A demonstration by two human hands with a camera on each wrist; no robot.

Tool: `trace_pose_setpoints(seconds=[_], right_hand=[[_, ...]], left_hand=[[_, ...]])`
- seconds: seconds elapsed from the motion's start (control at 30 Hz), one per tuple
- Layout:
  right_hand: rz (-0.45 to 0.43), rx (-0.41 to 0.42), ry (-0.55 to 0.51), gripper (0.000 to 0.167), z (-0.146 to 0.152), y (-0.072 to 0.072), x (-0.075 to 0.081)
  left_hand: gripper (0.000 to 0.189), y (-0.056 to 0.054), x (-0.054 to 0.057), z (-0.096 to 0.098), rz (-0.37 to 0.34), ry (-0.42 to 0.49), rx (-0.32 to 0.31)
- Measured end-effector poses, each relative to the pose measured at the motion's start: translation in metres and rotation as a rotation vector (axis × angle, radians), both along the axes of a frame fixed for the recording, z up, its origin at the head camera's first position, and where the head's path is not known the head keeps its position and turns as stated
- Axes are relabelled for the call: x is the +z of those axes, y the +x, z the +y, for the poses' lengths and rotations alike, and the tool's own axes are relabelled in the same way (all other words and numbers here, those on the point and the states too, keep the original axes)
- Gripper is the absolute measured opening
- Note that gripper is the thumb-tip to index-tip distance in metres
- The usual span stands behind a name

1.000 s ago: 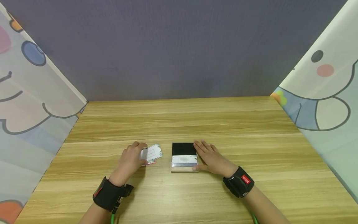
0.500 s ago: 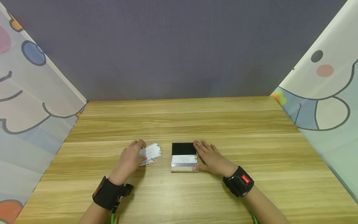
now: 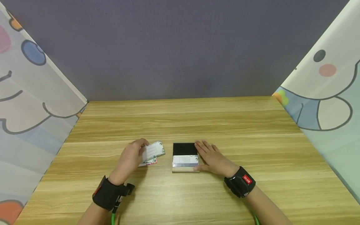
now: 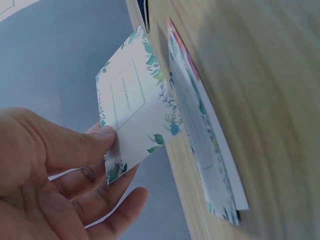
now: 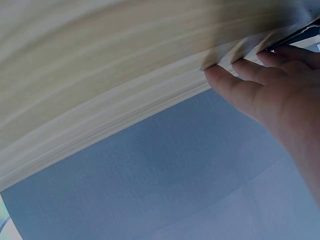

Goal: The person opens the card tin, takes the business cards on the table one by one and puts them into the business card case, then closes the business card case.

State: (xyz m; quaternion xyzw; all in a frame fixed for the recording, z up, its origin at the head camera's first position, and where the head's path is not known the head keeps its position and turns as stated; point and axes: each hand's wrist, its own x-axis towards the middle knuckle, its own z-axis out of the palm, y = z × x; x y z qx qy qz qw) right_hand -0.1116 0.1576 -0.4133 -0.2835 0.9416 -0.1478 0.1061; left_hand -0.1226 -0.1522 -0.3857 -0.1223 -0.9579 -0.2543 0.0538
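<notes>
My left hand [image 3: 129, 159] pinches a white business card [image 4: 127, 105] with a green leaf border between thumb and fingers, lifted off the table in the left wrist view. Beneath it a few more leaf-printed cards [image 4: 200, 135] lie stacked on the wood, one with a red edge. To the right sits an open card case [image 3: 184, 149] with a black inner lid. A white card [image 3: 185, 159] shows inside its lower part. My right hand [image 3: 215, 161] rests against the case's right side, fingers extended and fingertips [image 5: 212, 72] on the table in the right wrist view.
The wooden table [image 3: 180, 197] reaches back to a grey upright panel [image 3: 180, 50]. Cartoon-printed cloth walls [image 3: 329, 93] flank it on both sides. Each wrist wears a black strap [image 3: 240, 182], and green cables run down from them.
My left hand has raised the top card off the others and shifted it slightly up and right. The right hand and the card case have stayed where they were.
</notes>
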Motion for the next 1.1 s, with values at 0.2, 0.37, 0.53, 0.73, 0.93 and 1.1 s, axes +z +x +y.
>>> trace_pose_setpoints(seconds=[0.2,0.37,0.53,0.73,0.93,1.1], right_hand=[[-0.014,-0.005,0.003,0.089,0.001,0.0,0.001],[-0.015,0.001,0.001,0.089,0.001,0.0,0.001],[-0.018,-0.002,0.002,0.088,0.0,0.0,0.002],[-0.019,-0.006,0.006,0.089,0.001,0.0,0.001],[-0.017,-0.011,0.002,0.089,0.0,0.0,0.002],[-0.019,-0.012,0.006,0.089,0.0,0.001,0.002]], left_hand=[[0.02,-0.003,0.003,0.007,0.031,0.021,-0.022],[0.019,-0.005,0.008,0.015,0.025,0.046,-0.046],[0.019,-0.007,0.012,0.024,0.032,0.066,-0.075],[0.02,-0.008,0.015,0.037,0.009,0.086,-0.1],[0.021,-0.009,0.018,0.051,-0.019,0.104,-0.14],[0.019,-0.009,0.018,0.062,0.002,0.108,-0.181]])
